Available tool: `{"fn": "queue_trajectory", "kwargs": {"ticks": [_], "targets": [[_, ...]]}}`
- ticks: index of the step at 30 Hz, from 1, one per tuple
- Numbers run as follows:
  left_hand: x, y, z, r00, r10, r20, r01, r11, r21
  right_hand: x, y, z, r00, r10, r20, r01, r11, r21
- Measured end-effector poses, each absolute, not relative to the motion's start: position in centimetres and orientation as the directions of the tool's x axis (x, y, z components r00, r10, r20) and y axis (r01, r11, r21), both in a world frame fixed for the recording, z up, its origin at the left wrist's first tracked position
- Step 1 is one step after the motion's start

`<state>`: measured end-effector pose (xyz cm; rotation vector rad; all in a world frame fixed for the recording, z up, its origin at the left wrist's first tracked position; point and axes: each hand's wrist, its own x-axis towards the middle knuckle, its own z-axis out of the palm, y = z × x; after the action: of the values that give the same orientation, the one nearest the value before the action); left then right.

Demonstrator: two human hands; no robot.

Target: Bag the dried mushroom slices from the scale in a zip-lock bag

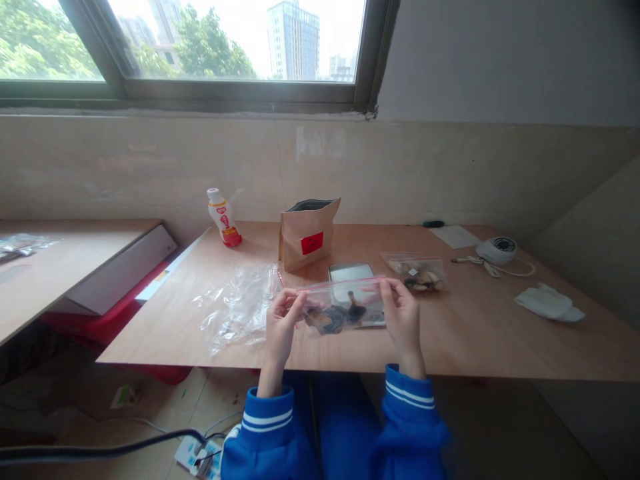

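Between my two hands a clear zip bag [327, 320] is stretched along its red zip edge, with dark dried pieces that look like mushrooms inside. My left hand [283, 320] pinches its left top corner, and my right hand [401, 313] pinches the right one. Behind the bag, partly covered by it, lies a flat device with a silver plate [350, 271], perhaps a small scale. A brown paper pouch [306, 230] with a red label stands with its top open beyond my left hand. A second filled zip bag [423, 273] lies to the right.
Loose clear plastic bags [235, 307] lie left of my hands. Behind them stands a drink bottle [224, 219]. A white dome camera [496, 250] with cable, a crumpled white cloth or tissue [547, 303], a paper sheet [455, 237] and a green-handled tool [433, 225] are at right.
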<state>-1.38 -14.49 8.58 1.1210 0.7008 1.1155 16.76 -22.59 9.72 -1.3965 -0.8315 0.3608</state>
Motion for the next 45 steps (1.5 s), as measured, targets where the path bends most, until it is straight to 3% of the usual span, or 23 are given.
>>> {"fn": "queue_trajectory", "kwargs": {"ticks": [6, 17, 26, 34, 45], "targets": [[-1.6, -14.6, 9.7, 0.269, 0.957, 0.105, -0.357, -0.002, 0.934, 17.2, -22.1, 11.4, 0.643, 0.650, 0.406, 0.326, 0.248, -0.912], [-0.4, -17.3, 8.6, 0.158, 0.976, 0.150, -0.332, -0.090, 0.939, 17.0, -24.9, 10.2, 0.683, 0.587, 0.434, 0.293, 0.325, -0.899], [1.2, -18.1, 8.3, 0.077, 0.982, 0.174, -0.338, -0.138, 0.931, 16.6, -25.3, 9.0, 0.630, 0.732, 0.259, 0.036, 0.306, -0.951], [2.8, -18.0, 8.7, 0.154, 0.962, 0.223, -0.184, -0.194, 0.964, 17.9, -26.4, 7.7, 0.696, 0.706, 0.129, -0.076, 0.251, -0.965], [5.3, -17.9, 9.4, 0.155, 0.952, 0.266, -0.069, -0.258, 0.964, 20.0, -27.7, 7.3, 0.702, 0.657, 0.274, 0.125, 0.266, -0.956]]}}
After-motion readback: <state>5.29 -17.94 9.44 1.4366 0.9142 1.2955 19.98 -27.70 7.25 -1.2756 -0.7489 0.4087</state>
